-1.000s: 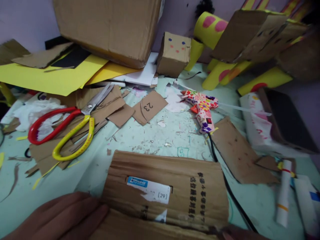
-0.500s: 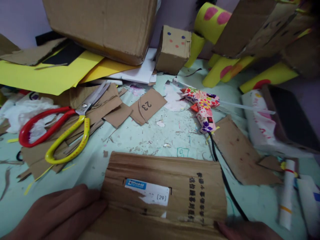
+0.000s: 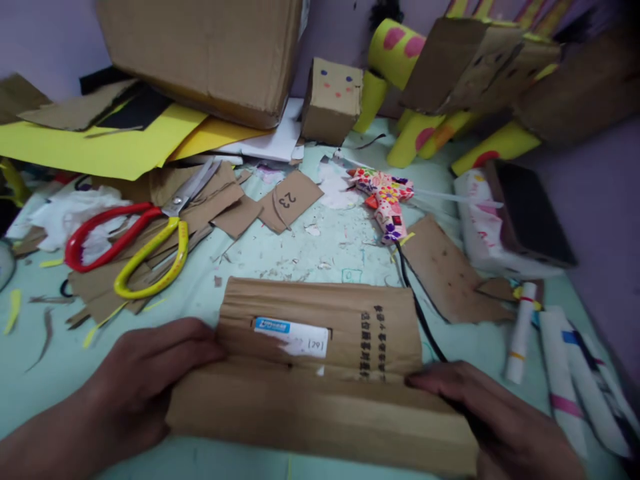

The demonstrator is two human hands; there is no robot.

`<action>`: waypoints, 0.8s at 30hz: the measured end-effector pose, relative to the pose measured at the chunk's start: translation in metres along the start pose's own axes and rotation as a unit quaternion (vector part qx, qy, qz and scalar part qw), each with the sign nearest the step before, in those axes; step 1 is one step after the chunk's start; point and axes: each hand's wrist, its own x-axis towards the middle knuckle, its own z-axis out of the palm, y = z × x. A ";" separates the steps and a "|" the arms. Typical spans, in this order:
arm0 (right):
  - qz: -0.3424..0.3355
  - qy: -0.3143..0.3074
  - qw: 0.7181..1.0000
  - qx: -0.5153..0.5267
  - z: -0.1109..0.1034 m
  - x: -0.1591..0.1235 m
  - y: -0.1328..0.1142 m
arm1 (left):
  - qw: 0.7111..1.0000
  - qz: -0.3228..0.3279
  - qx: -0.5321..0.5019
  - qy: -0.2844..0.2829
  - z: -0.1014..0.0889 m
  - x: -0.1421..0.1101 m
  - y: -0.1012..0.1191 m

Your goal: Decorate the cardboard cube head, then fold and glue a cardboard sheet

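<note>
A brown piece of cardboard (image 3: 320, 407) with a torn white and blue label and printed characters lies close in front of me, creased across its width. Its near part is folded up along that crease. My left hand (image 3: 150, 373) grips the left end, fingers on the crease and thumb side below. At the right end my right hand (image 3: 495, 407) is closed on the cardboard, its fingertips pressing at the fold. Beyond the cardboard rests a flower-patterned hot glue gun (image 3: 387, 200), with a clear glue stick out of its back. Its black cord runs under my right hand.
Scissors (image 3: 173, 213) with red and yellow handles lie on cardboard scraps at left. A big carton (image 3: 200, 60) stands behind. Yellow paper tubes (image 3: 395, 53) with pink spots and a small box with a drawn face (image 3: 333, 97) are at the back. Markers (image 3: 523, 333) lie right.
The cardboard's near part has come up into view as a raised flap, with both hands more visible at its ends. My view has shifted slightly.
</note>
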 end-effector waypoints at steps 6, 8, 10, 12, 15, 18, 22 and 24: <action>-0.035 -0.033 0.999 -0.002 0.000 0.013 -0.005 | 0.999 0.040 -0.003 -0.023 -0.002 0.015 0.001; -0.003 -0.006 1.000 -0.029 0.003 0.013 -0.007 | 0.999 0.025 0.009 -0.035 -0.004 0.015 -0.001; 0.020 0.005 0.998 -0.053 0.006 0.014 -0.010 | 0.999 0.004 0.015 -0.028 -0.005 0.016 -0.002; 0.036 0.004 0.997 -0.074 0.007 0.015 -0.012 | 1.000 -0.014 0.011 -0.024 -0.007 0.018 0.000; 0.041 0.008 0.995 -0.092 0.008 0.017 -0.014 | 0.999 -0.020 0.002 -0.028 -0.008 0.020 0.005; 0.042 0.010 0.994 -0.101 0.009 0.018 -0.017 | 1.000 -0.016 0.003 -0.025 -0.008 0.020 0.007; 0.062 0.005 0.991 -0.121 0.009 0.020 -0.021 | 0.999 -0.025 0.006 -0.030 -0.008 0.021 0.008; 0.075 0.001 0.988 -0.135 0.009 0.021 -0.023 | 0.999 -0.034 0.007 -0.035 -0.008 0.022 0.008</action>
